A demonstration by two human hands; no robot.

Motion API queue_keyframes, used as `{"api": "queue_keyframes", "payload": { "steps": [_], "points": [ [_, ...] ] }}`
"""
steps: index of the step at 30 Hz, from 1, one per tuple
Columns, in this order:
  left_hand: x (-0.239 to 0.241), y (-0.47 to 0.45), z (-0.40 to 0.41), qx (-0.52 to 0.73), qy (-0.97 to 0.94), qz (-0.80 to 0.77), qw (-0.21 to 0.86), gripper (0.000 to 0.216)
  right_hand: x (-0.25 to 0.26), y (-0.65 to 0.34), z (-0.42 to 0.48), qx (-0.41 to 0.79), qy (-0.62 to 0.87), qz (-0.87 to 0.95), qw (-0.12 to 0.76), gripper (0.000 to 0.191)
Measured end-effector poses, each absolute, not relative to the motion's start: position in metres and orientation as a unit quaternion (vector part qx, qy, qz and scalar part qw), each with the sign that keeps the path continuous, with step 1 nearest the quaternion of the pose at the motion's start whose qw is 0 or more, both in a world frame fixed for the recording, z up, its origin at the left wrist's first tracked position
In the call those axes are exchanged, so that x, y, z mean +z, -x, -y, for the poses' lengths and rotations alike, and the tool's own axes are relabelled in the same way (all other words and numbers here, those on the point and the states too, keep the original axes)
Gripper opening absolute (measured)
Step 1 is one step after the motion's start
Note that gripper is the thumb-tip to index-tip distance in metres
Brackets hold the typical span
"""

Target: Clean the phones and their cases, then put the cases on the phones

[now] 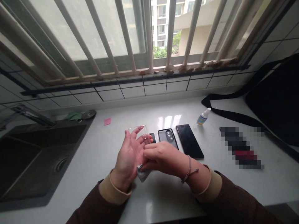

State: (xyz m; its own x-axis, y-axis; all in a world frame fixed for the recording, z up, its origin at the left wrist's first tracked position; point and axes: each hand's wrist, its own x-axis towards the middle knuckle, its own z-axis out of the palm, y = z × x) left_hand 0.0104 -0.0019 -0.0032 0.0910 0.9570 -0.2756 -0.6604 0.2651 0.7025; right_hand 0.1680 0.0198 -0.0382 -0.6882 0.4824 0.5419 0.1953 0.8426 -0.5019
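Observation:
Palm up and fingers spread, my left hand (133, 152) is open over the counter. My right hand (161, 155) is closed on a grey cloth (143, 175), its fingers touching the left palm; part of the cloth is hidden in the grip. Just beyond the left fingers lies a clear phone case (138, 127), partly covered by them. A dark phone-like object (153, 137) peeks out beside it, mostly hidden. Farther right are a black-rimmed phone case (163, 135) with a camera cutout and a dark phone (189, 141) lying flat.
A small spray bottle (202, 118) stands behind the phone. At the left is a dark sink (44, 155) with a faucet (35, 115). A pink note (107, 121) lies on the white counter (100, 149). A black bag (275, 96) with a strap occupies the right, near a blurred-out patch.

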Motion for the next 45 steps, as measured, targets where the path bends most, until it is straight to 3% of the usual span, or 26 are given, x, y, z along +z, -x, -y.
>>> {"api": "queue_keyframes", "payload": {
  "steps": [8, 16, 26, 30, 45],
  "points": [
    [-0.004, -0.011, 0.001, 0.567, -0.218, -0.368, 0.703, 0.059, -0.041, -0.166, -0.017, 0.177, 0.239, 0.881, 0.368, 0.03],
    [-0.011, -0.023, 0.011, 0.542, -0.265, -0.351, 0.716, 0.065, -0.034, -0.169, -0.018, 0.218, 0.32, 0.811, 0.439, 0.017],
    [-0.04, -0.018, 0.017, 0.471, -0.387, -0.369, 0.702, 0.064, -0.025, -0.173, -0.017, 0.276, 0.394, 0.695, 0.534, 0.014],
    [-0.04, -0.016, 0.018, 0.436, -0.438, -0.386, 0.685, 0.07, -0.026, -0.173, -0.018, 0.289, 0.429, 0.676, 0.525, 0.011],
    [-0.035, -0.018, 0.012, 0.493, -0.423, -0.34, 0.68, 0.06, -0.023, -0.175, -0.019, 0.326, 0.488, 0.638, 0.499, 0.024]
  ]
}}
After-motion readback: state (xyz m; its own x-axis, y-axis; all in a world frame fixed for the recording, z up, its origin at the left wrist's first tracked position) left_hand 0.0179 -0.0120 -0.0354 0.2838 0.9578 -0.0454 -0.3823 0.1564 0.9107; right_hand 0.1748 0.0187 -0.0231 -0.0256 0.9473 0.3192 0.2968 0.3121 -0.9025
